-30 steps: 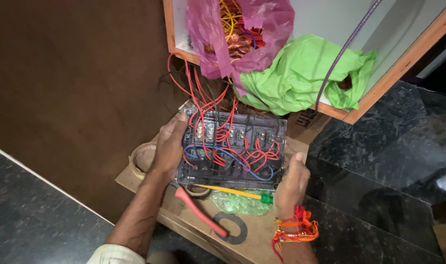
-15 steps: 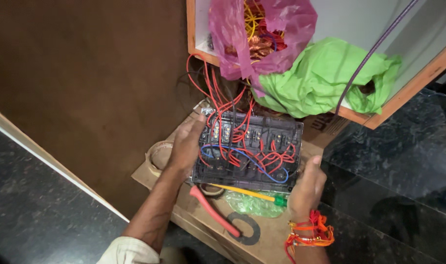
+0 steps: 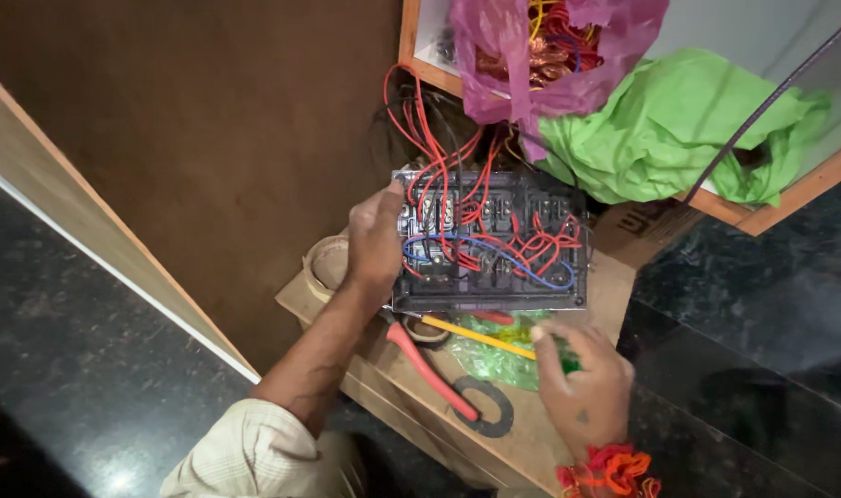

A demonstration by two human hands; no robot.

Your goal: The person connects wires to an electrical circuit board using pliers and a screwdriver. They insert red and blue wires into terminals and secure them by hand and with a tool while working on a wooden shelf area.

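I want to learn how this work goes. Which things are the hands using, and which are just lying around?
In use: left hand steadying the wired switch panel; right hand at the yellow screwdriver.

Lying about: red-handled pliers, tape roll, pink bag, green bag.

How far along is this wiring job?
Many red and blue wires already run across the back of the switch panel. The left hand holds the panel's edge; the right hand grips a yellow screwdriver. The panel is loose, not mounted, and the pliers lie unused.
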